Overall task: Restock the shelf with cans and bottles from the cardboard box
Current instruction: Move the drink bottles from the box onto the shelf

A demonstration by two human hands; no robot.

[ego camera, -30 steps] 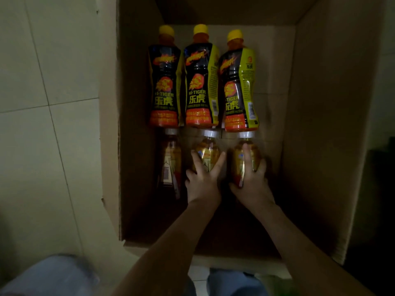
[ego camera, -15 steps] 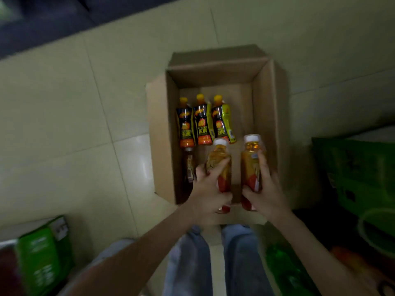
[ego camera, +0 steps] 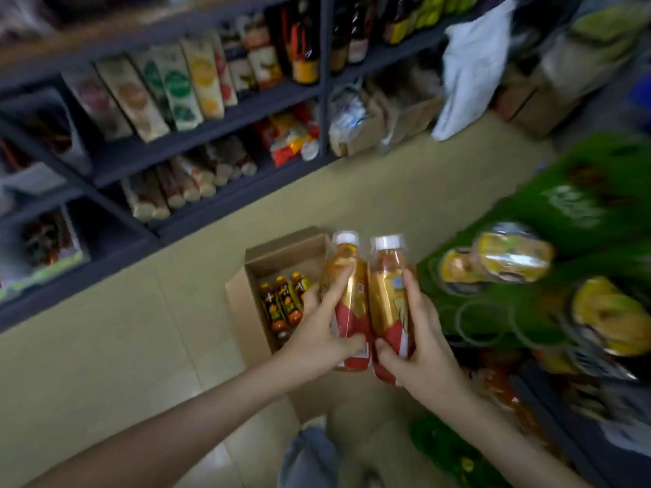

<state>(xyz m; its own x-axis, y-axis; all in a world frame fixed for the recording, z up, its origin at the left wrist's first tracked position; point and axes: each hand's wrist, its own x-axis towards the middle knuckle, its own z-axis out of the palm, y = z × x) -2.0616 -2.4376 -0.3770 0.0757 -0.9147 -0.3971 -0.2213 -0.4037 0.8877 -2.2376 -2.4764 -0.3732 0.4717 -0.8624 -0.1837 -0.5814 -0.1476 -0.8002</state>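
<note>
My left hand (ego camera: pixel 322 329) grips a white-capped golden drink bottle (ego camera: pixel 347 276) with a red and gold label. My right hand (ego camera: pixel 419 338) grips a second bottle of the same kind (ego camera: pixel 387 290). Both bottles are upright, side by side and touching, held above the open cardboard box (ego camera: pixel 246 294) on the floor. Three yellow-capped dark bottles (ego camera: pixel 283 304) lie in the box's far end. The box's right part is hidden behind the bottles and my hands.
A dark shelf unit (ego camera: pixel 197 142) full of packets and bottles runs along the left and far side. A green display rack (ego camera: pixel 563 248) with yellow packets (ego camera: pixel 510 255) stands at the right. Cardboard boxes (ego camera: pixel 384 125) and a white bag (ego camera: pixel 468 72) sit on the floor beyond.
Both hands have lifted their bottles up out of the box. My view has risen from the box's inside to the aisle, with the shelves and the rack now in sight.
</note>
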